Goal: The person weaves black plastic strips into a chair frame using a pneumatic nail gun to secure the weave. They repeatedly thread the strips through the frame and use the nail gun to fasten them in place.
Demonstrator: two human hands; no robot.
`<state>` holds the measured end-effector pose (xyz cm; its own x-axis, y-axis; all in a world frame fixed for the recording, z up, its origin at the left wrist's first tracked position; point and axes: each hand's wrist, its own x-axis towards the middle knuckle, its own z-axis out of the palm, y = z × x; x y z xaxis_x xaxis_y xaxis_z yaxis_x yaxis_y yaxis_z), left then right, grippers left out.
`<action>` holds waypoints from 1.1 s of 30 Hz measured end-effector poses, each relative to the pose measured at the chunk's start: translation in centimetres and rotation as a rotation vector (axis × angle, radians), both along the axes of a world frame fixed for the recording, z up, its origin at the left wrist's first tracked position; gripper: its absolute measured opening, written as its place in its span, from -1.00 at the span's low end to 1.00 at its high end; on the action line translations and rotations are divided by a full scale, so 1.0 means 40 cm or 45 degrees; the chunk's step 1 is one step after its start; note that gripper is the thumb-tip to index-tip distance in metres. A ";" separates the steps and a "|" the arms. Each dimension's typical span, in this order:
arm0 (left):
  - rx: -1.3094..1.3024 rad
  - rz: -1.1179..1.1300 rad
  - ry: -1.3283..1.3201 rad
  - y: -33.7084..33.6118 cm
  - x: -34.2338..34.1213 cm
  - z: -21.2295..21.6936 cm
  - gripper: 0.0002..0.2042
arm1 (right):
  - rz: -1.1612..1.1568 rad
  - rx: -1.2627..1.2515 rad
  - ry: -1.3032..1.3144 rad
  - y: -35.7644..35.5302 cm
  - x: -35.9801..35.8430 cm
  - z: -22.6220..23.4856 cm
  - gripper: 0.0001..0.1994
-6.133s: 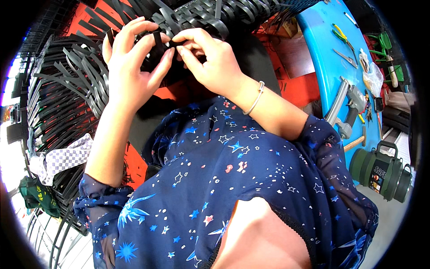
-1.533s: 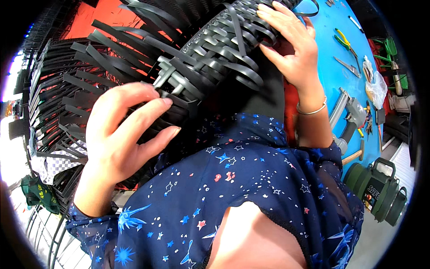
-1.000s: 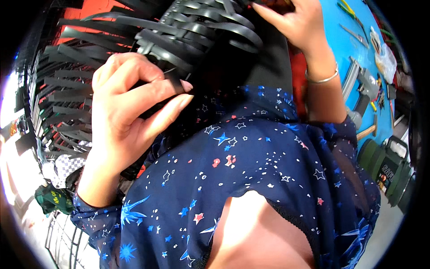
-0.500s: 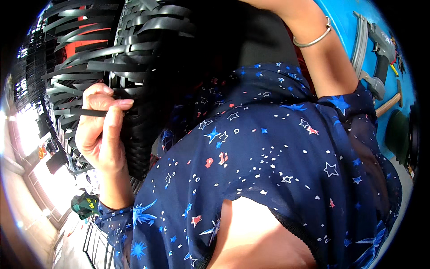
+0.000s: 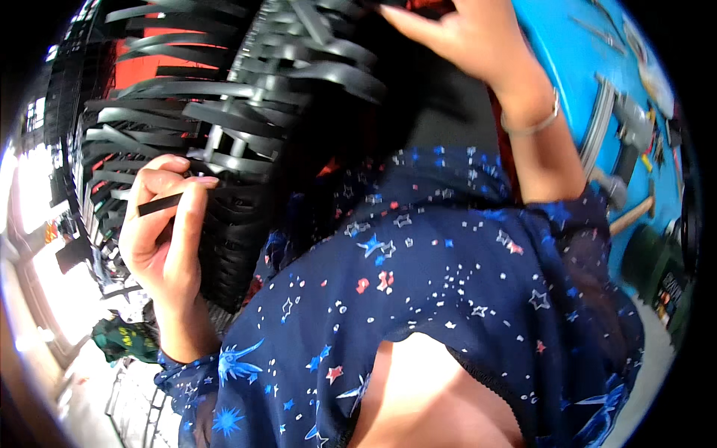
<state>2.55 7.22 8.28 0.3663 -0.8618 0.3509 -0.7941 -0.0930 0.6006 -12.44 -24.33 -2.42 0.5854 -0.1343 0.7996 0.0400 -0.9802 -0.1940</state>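
A large woven piece of flat black strips (image 5: 231, 235) stands at the left, many loose strip ends fanning out across its upper part. Against its near left side, my left hand (image 5: 168, 239) is closed, with a flat black strip (image 5: 160, 204) pinched between thumb and fingers. The strip's free end slants down to the left across the fingers. At the top, right of the weave, my right hand (image 5: 478, 41) reaches in with its thumb stretched leftward. Its other fingers are cut off by the picture's upper edge, so whether it holds anything is hidden.
A blue tabletop (image 5: 549, 30) at the right bears a grey metal hand tool (image 5: 635, 123) and a tool with a wooden handle (image 5: 631, 215). Below them sits a dark green rounded object (image 5: 646, 257). A dark green bag (image 5: 123, 337) lies at lower left.
The view has shifted, and the weave shows lower and further right. More of my right hand has come into sight. The strip in my left hand now tilts, with a shorter end showing.
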 end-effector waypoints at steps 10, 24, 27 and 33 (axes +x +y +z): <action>0.158 -0.246 -0.735 -0.053 -0.019 0.039 -0.63 | 0.049 0.111 0.116 0.039 -0.048 0.082 -0.44; 0.105 -0.189 -0.621 -0.035 -0.050 0.038 -0.62 | 0.332 0.313 0.372 0.284 -0.115 0.179 -0.55; 0.098 -0.178 -0.594 -0.036 -0.055 0.041 -0.62 | 0.331 0.252 0.468 0.296 -0.119 0.179 -0.51; 0.092 -0.204 -0.547 -0.041 -0.059 0.047 -0.64 | 0.260 0.314 0.500 0.306 -0.120 0.186 -0.45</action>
